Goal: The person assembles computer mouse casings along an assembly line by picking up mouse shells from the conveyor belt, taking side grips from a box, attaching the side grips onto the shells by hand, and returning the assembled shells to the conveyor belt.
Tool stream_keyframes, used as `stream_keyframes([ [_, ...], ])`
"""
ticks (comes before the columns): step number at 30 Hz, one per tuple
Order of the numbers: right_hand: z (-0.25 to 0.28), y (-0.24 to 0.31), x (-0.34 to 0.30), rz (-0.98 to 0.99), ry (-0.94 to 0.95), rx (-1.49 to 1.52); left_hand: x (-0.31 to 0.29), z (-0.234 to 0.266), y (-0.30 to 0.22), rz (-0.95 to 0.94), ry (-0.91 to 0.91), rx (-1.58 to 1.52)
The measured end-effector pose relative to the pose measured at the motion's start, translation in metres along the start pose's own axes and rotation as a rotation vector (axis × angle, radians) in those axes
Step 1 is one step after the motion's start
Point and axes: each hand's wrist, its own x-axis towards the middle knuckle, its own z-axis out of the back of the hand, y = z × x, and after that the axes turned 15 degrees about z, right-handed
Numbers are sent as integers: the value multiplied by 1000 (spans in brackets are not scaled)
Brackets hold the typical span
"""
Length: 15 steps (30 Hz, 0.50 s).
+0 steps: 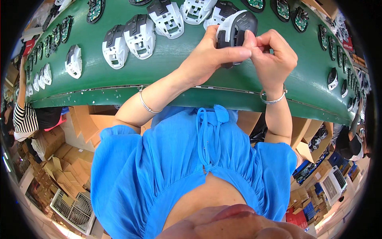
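Note:
My left hand (209, 55) is wrapped round a black-and-white computer mouse (246, 23), tilted up above the green work surface (171, 65). Its thumb reaches across the near side. At the mouse's right side, my right hand (274, 57) has its thumb and forefinger pinched together, close to my left fingertips. Whatever lies in that pinch is too small to make out. Just beyond my hands is a row of white mouse shells (140, 38) with black parts. Another shell (73, 61) lies apart at the left.
Black mouse bases with green circuit boards (281, 8) line the far side and both ends. Smaller mouse parts (333, 79) lie at right. Another person's striped sleeve (24, 118) is at far left; a second person (351, 144) is at far right. Cardboard boxes (67, 173) fill the floor.

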Motion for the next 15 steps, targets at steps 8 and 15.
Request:
stream_keyframes([
  [8, -2, -4, -3, 5, -17, 109, -3, 5, -7, 35, 35, -49],
  [15, 6, 0, -10, -558, 60, 574, 1, 13, -4, 44, 27, 18],
])
